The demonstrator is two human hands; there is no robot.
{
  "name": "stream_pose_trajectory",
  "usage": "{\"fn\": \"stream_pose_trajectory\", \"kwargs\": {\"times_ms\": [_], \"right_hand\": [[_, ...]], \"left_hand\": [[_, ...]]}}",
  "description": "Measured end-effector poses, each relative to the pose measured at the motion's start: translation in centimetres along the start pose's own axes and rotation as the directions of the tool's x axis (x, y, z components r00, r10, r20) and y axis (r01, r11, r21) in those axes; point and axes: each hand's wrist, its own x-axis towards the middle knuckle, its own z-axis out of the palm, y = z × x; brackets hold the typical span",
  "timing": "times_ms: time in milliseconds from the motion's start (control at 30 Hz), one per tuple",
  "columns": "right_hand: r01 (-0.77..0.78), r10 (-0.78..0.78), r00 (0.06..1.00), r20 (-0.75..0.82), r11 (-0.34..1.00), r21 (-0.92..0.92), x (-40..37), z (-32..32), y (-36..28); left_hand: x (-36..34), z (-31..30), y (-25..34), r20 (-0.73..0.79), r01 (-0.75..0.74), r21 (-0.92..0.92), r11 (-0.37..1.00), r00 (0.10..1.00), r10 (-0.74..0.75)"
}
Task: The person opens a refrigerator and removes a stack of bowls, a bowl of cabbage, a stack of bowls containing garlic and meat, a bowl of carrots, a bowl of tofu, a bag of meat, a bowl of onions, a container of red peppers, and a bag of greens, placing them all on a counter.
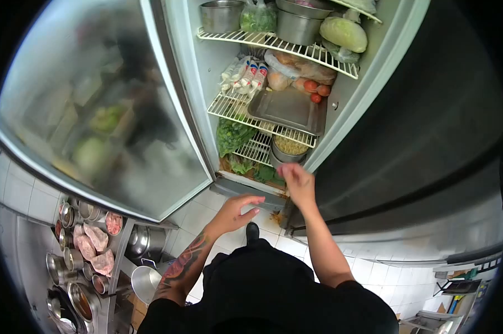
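Both hands are in front of an open fridge with wire shelves. My left hand holds nothing, its fingers and thumb apart, above the tiled floor. Higher and to the right, my right hand has its fingers curled together near a metal pot of sprouts on a low shelf; what they hold, if anything, I cannot make out. A metal tray lies on the middle shelf, with tomatoes and white tubes behind it. Bagged greens hang low at the left.
The fogged glass door stands open at the left. Metal pots sit on the upper shelf. Raw meat and metal containers are on a steel counter at the lower left. A dark door is at the right.
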Motion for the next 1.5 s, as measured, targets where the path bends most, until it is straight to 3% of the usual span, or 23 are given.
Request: {"fn": "stream_pose_trajectory", "kwargs": {"times_ms": [100, 167, 300, 367, 500, 567, 667, 700, 733, 767, 833, 900, 1033, 1100, 1133, 1167, 1200, 1233, 1300, 1367, 1400, 1467, 1500], "right_hand": [[0.177, -0.162, 0.974, -0.157, 0.98, 0.093, 11.5, 0.4, -1.1], [0.171, -0.124, 0.964, -0.236, 0.967, 0.189, 18.7, 0.3, -2.5], [0.184, -0.104, 0.944, -0.314, 0.954, 0.237, 28.2, 0.9, -1.6], [0.177, -0.165, 0.918, -0.362, 0.984, 0.002, 29.4, 1.9, -2.1], [0.167, -0.219, 0.92, -0.325, 0.969, -0.18, 26.2, 4.8, 0.2], [0.119, -0.237, 0.952, -0.196, 0.87, -0.479, 22.0, 6.5, -0.8], [0.056, -0.198, 0.964, -0.179, 0.807, -0.588, 17.6, 10.0, 0.9], [0.096, -0.251, 0.963, -0.101, 0.665, -0.741, 16.4, 10.8, 1.0], [0.132, -0.284, 0.959, -0.016, 0.495, -0.859, 15.9, 11.4, 1.2], [0.117, -0.278, 0.96, -0.031, 0.496, -0.86, 15.7, 11.7, 1.4], [0.112, -0.246, 0.969, -0.014, 0.493, -0.863, 15.3, 12.1, 1.3], [0.101, -0.243, 0.97, -0.019, 0.472, -0.876, 15.3, 12.6, 1.2], [0.078, -0.223, 0.974, -0.033, 0.472, -0.878, 15.3, 13.2, 0.7], [0.091, -0.248, 0.968, -0.036, 0.482, -0.871, 15.3, 13.3, -0.3], [0.147, -0.289, 0.956, -0.049, 0.619, -0.772, 15.4, 13.6, -2.2], [0.213, -0.33, 0.942, -0.063, 0.732, -0.647, 15.8, 13.8, -4.2], [0.378, -0.52, 0.853, -0.039, 0.668, -0.642, 16.4, 14.0, -8.1], [0.391, -0.531, 0.847, -0.033, 0.662, -0.639, 17.2, 14.2, -11.1], [0.596, -0.715, 0.696, -0.065, 0.625, -0.504, 19.5, 14.7, -16.4], [0.617, -0.766, 0.611, -0.198, 0.618, -0.487, 23.3, 15.9, -21.1], [0.603, -0.766, 0.607, -0.214, 0.618, -0.504, 25.6, 16.3, -22.7], [0.596, -0.77, 0.596, -0.226, 0.613, -0.519, 29.1, 17.0, -24.2], [0.517, -0.728, 0.659, -0.19, 0.621, -0.589, 30.5, 17.3, -24.0]], "left_hand": [[3.5, -2.9, -0.5, -0.03, -0.005, 0.016, 1.0, 1.0, 0.005], [4.5, -4.7, -1.6, -0.022, 0.126, -0.012, 0.992, 0.992, -0.127], [5.1, -8.0, -4.7, -0.059, 0.154, -0.093, 0.984, 0.985, -0.16], [5.3, -9.6, -7.1, -0.074, 0.101, -0.121, 0.988, 0.991, -0.11], [6.8, -12.3, -9.9, -0.001, 0.161, -0.311, 0.937, 0.986, -0.169], [7.3, -13.5, -11.0, 0.039, 0.151, -0.305, 0.941, 0.989, -0.146], [8.4, -14.5, -11.6, 0.0, 0.081, -0.224, 0.971, 0.997, -0.083], [8.8, -14.9, -11.6, -0.056, 0.03, -0.149, 0.988, 0.998, -0.039], [9.5, -15.8, -11.7, -0.005, -0.084, 0.033, 0.996, 0.996, 0.084], [10.1, -16.3, -11.6, 0.01, -0.087, 0.031, 0.996, 0.996, 0.086], [10.8, -16.8, -11.3, -0.026, -0.116, 0.374, 0.92, 0.99, 0.136], [11.5, -17.5, -12.0, 0.021, -0.098, 0.425, 0.9, 0.995, 0.098], [12.8, -18.8, -13.7, -0.035, -0.071, 0.534, 0.843, 0.994, 0.106], [13.2, -19.3, -14.9, 0.022, 0.023, 0.631, 0.776, 0.999, -0.048], [13.3, -19.6, -14.5, 0.054, 0.039, 0.679, 0.733, 0.993, -0.103], [13.4, -19.8, -14.3, 0.042, 0.037, 0.683, 0.729, 0.995, -0.09], [13.3, -19.9, -14.2, 0.047, 0.037, 0.691, 0.722, 0.994, -0.096], [13.3, -20.0, -14.0, 0.053, 0.039, 0.698, 0.715, 0.993, -0.106], [13.7, -20.3, -12.5, -0.002, 0.057, 0.663, 0.746, 0.997, -0.074], [15.1, -20.8, -10.6, -0.104, 0.049, 0.364, 0.93, 0.995, -0.011], [15.6, -21.3, -9.1, -0.151, -0.047, 0.4, 0.916, 0.982, 0.116], [16.6, -22.3, -6.5, -0.186, -0.141, 0.328, 0.934, 0.96, 0.21], [16.8, -22.7, -5.4, -0.221, -0.235, 0.253, 0.938, 0.93, 0.293]]}}
